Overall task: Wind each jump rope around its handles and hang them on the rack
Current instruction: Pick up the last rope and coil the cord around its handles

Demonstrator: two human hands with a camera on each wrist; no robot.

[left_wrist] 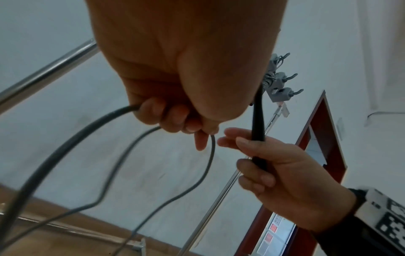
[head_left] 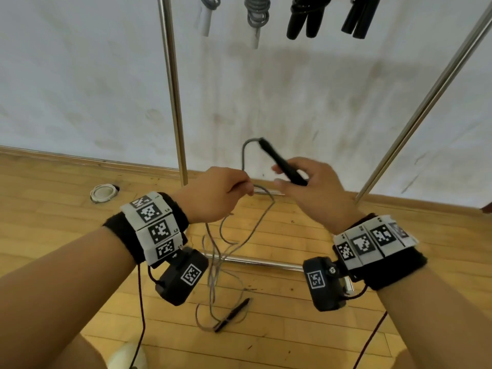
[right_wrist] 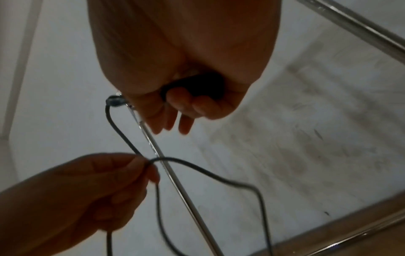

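Observation:
My right hand point(head_left: 300, 179) grips one black handle point(head_left: 279, 161) of a jump rope, its tip pointing up and left. A grey cord point(head_left: 243, 155) arcs from that tip down into my left hand point(head_left: 229, 187), which pinches it just left of the handle. In the left wrist view the cord point(left_wrist: 210, 159) loops below my curled fingers point(left_wrist: 175, 117), beside the handle point(left_wrist: 258, 124). The right wrist view shows the handle's butt point(right_wrist: 197, 84) inside my fingers. The cord's slack point(head_left: 226, 251) trails to the floor, where the second black handle point(head_left: 233, 314) lies.
A metal rack stands ahead, with an upright pole point(head_left: 173, 89), a slanted pole point(head_left: 426, 102) and a floor bar point(head_left: 253, 261). Several wound ropes hang at the top, two grey point(head_left: 255, 14) and two black point(head_left: 306, 17). A white round object point(head_left: 103, 193) sits on the wooden floor.

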